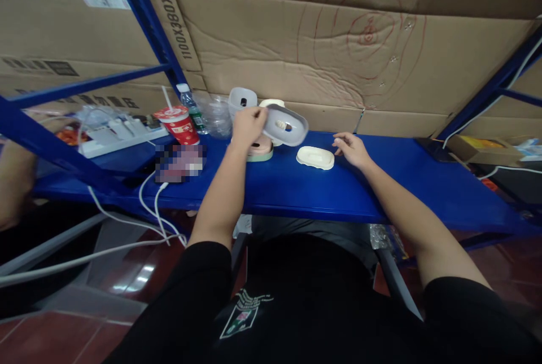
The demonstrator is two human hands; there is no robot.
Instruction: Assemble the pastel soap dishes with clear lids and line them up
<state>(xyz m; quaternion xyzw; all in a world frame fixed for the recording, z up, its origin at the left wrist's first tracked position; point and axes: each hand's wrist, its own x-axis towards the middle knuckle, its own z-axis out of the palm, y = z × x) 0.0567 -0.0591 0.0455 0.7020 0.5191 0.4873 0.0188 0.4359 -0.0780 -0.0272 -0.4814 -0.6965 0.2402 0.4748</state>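
Note:
My left hand (pixel 250 126) grips one end of a grey oval plastic lid (pixel 286 126) with a hole in its middle, holding it tilted above the table. Just below that hand lie a pink oval piece (pixel 261 145) and a green one (pixel 260 157), stacked. Behind them stand a light grey container (pixel 242 99) and a cream piece (pixel 271 102), partly covered by the lid. A cream oval tray-like piece (pixel 315 157) rests flat on the table. Close to its right end hovers my right hand (pixel 350 148), fingers loosely apart, with nothing seen in them.
On the blue table (pixel 292 194), a red paper cup with a straw (pixel 180 124), a water bottle (pixel 192 109) and clear plastic cups (pixel 217 115) stand at the left. White cables (pixel 157 211) hang over the front edge. A cardboard wall (pixel 271 42) closes the back. Another person's arm (pixel 17 175) shows far left.

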